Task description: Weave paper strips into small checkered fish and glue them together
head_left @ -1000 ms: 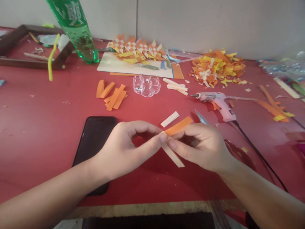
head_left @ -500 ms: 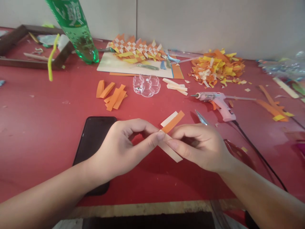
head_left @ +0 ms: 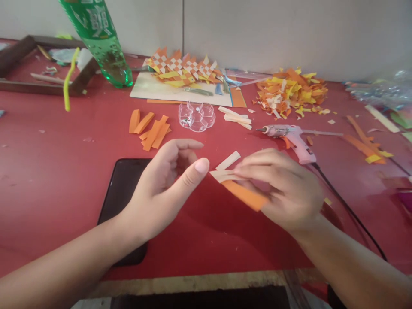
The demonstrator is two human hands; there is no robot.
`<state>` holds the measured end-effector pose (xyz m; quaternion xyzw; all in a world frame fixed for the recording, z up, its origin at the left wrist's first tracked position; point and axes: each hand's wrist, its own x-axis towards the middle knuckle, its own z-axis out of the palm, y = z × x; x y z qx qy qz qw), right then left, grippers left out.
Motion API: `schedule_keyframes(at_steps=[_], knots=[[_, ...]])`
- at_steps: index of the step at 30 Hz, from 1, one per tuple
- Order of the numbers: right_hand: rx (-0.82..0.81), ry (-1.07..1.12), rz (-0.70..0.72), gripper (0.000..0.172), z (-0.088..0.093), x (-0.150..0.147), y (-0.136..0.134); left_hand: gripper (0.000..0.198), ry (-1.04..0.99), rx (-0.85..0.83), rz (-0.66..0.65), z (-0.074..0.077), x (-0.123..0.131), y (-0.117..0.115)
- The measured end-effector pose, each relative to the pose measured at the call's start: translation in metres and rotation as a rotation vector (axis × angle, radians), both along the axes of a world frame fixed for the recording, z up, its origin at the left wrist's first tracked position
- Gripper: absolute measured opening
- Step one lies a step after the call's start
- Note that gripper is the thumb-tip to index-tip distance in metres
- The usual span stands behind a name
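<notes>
My right hand (head_left: 283, 184) pinches a joined pair of paper strips, one cream (head_left: 222, 175) and one orange (head_left: 245, 195). The orange strip slants down toward the right below my fingers. Just left of the strips, my left hand (head_left: 174, 180) holds nothing, its thumb and fingers apart. Another cream strip (head_left: 228, 160) shows behind the held ones. Under my left wrist lies a black phone (head_left: 124, 184), partly covered. Orange strips (head_left: 156, 133) rest on the red table (head_left: 64, 171) beyond my left hand.
A pink glue gun (head_left: 294, 139) with a black cord lies at the right. Farther back are a clear bead tray (head_left: 197, 118), cream strips (head_left: 236, 116), woven paper fish (head_left: 183, 66), a paper scrap pile (head_left: 291, 90), a green bottle (head_left: 106, 51) and a brown frame (head_left: 38, 86).
My left hand has let go of the strips and opened. My right hand has turned with them, so the orange strip now points down and right instead of up and right.
</notes>
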<state>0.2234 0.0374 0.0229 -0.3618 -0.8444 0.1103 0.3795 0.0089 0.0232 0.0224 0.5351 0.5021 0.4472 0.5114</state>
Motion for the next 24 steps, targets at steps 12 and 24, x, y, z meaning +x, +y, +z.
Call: schedule_keyframes(at_steps=[12, 24], knots=[[0.302, -0.132, -0.073, 0.041, 0.001, 0.003, 0.004, 0.028, -0.245, -0.239, -0.106, -0.003, -0.001, 0.006], [-0.641, -0.814, -0.923, 0.021, 0.027, 0.096, 0.052, 0.028, -0.259, -0.217, 0.02, -0.006, -0.01, 0.007]])
